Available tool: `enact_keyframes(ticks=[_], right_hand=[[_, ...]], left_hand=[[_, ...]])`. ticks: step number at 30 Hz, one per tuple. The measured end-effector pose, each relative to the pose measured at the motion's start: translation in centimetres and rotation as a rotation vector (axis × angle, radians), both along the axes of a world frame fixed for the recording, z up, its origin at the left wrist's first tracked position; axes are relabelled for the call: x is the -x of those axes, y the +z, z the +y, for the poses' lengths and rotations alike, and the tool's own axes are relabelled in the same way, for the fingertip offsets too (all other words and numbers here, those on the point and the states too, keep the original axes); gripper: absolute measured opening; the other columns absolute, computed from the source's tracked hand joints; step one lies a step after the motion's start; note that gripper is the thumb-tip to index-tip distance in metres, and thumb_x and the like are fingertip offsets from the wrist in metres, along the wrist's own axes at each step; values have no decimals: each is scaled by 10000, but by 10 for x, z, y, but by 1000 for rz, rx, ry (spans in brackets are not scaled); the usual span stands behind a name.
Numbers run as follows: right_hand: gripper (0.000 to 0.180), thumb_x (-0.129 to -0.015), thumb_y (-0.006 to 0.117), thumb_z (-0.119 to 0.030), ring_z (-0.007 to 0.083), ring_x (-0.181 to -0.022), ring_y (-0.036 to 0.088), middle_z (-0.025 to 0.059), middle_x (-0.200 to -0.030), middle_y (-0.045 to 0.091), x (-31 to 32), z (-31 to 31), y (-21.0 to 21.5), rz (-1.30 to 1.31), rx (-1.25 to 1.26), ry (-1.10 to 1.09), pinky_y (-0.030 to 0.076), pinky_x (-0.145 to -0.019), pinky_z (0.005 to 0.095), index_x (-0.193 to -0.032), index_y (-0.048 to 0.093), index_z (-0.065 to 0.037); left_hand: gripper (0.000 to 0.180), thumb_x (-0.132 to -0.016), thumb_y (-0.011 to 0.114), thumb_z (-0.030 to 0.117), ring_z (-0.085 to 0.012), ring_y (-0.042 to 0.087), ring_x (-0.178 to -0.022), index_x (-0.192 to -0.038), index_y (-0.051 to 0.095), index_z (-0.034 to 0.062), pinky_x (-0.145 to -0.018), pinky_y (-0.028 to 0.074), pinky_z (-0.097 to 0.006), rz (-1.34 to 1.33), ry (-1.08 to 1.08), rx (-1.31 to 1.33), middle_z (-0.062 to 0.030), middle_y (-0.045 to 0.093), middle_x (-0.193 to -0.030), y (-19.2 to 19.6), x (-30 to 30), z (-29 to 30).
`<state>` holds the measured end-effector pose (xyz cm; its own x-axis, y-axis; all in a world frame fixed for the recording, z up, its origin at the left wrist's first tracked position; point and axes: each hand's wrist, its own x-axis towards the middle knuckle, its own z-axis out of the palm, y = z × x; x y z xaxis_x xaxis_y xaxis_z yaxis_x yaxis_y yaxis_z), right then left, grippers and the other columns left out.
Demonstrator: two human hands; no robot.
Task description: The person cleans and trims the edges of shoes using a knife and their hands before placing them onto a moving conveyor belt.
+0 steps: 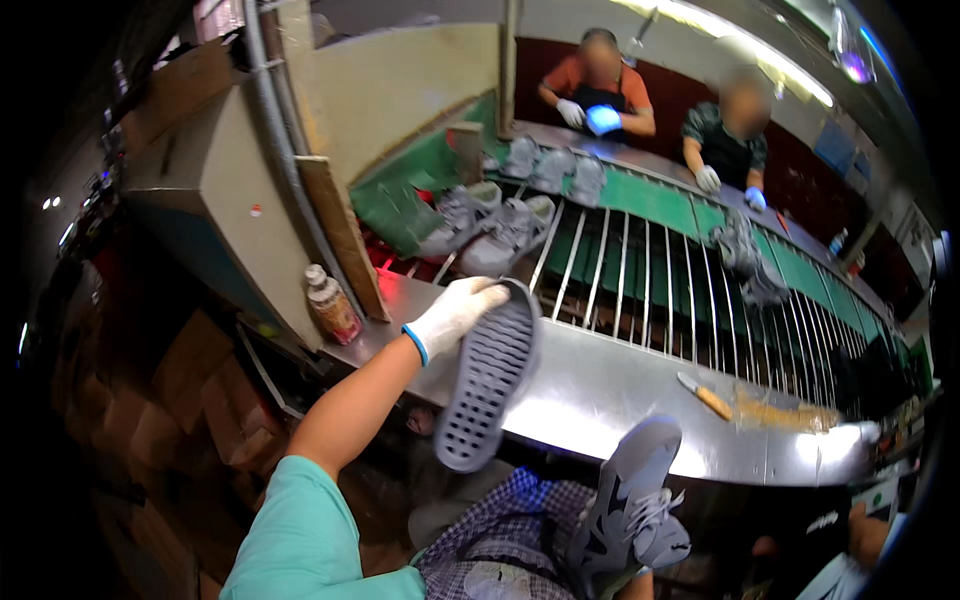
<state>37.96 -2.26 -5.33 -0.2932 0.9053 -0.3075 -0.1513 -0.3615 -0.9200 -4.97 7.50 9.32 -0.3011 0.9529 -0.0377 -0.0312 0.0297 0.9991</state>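
My left hand (462, 312), in a white glove with a blue cuff, is closed on the upper end of a grey shoe sole (487, 380). The sole hangs tilted in front of the metal bench, its face of rows of small holes turned toward me. Low on the right, a grey lace-up shoe (640, 495) is held up in front of my checked apron. Only a bit of my right wrist (637, 583) shows beneath that shoe; its fingers are hidden behind it.
A steel bench (590, 385) edges a line of metal rollers (640, 280). Several grey shoes (505, 235) rest on the line. On the bench lie a wooden-handled knife (706, 396) and a bottle (332, 305). Two gloved people (610, 95) sit across the line.
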Motion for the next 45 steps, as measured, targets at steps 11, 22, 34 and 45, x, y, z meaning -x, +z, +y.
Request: enact_keyframes(ticks=[11,22,34,45], right_hand=[[382,-1158,502,-337,196,-1161,629,88,-1281,659,18,69,33,-160,-246,103,480,-1049,333,-1368,614,-38],[354,-1146,522,-325,193,-1123,637,84,-1239,658,-14,44,8,-111,-124,104,492,-1007,334,-1333,613,-39],[324,-1132,543,-312,190,-1081,646,79,-1194,657,-56,-11,8,-59,-39,66,506,-961,335,-1295,611,-40],[298,-1120,563,-300,188,-1043,654,75,-1153,656,-59,-18,12,-56,-48,66,518,-919,336,-1260,610,-41]], left_hand=[[669,-914,571,-47,-345,624,-1381,-1567,521,87,-1157,522,-408,302,-311,-459,-200,617,-1481,-67,-218,-71],[414,-1094,486,18,-308,584,-1445,-1496,569,-37,-1241,446,-429,182,-556,-302,-205,621,-1506,-45,-206,-62],[972,-759,1003,409,-353,589,-1421,-1533,566,15,-1174,521,-472,391,-722,-376,-229,512,-1582,-10,-226,-54],[916,-755,1007,400,-354,604,-1399,-1483,602,21,-1143,538,-470,402,-718,-337,-247,528,-1569,-7,-222,-57]])
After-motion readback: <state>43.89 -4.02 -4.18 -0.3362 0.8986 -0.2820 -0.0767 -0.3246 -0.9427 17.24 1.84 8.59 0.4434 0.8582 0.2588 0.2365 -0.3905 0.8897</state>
